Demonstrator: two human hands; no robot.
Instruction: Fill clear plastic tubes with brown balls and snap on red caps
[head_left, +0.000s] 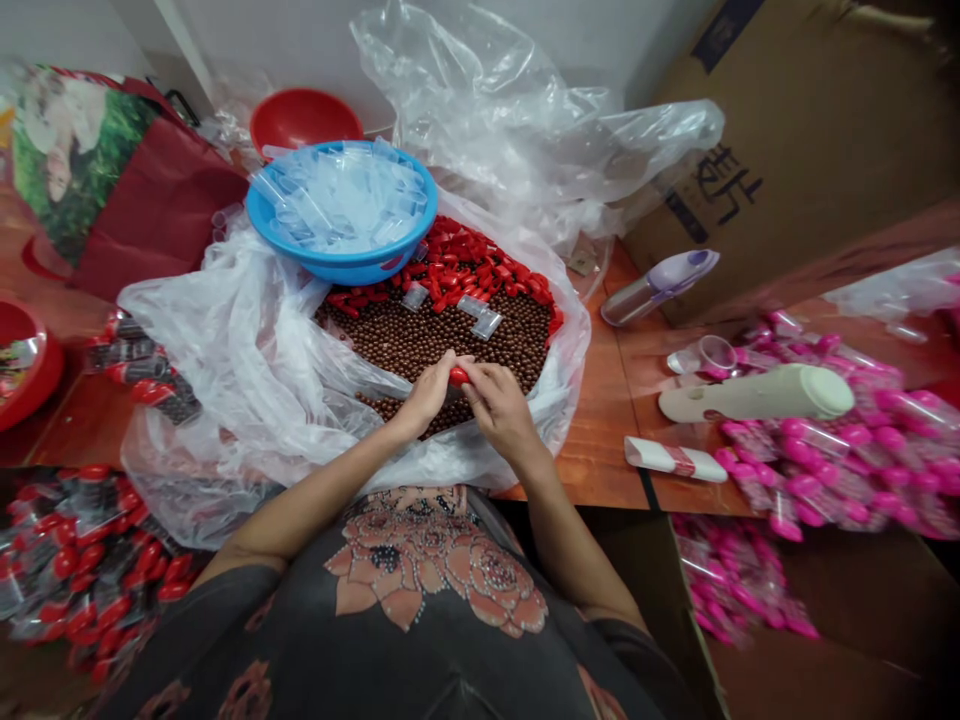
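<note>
My left hand (429, 392) and my right hand (499, 405) meet above a heap of small brown balls (439, 335), with a red plastic cap (459, 376) pinched between their fingers. Anything else inside my fingers is hidden. The balls lie in a clear plastic bag (225, 370), with a pile of red caps (457, 265) beyond them. Several small clear plastic tubes (480, 323) rest on the balls. A blue bowl (375, 268) filled with clear tubes sits at the far edge of the heap.
On the wooden table (600, 450) stand a red bowl (304, 118), a steel flask (660, 288), a cream cylinder (757, 393) and many pink-capped tubes (825, 460). Red-capped filled tubes (90, 560) lie at lower left. A cardboard box (795, 130) rises at upper right.
</note>
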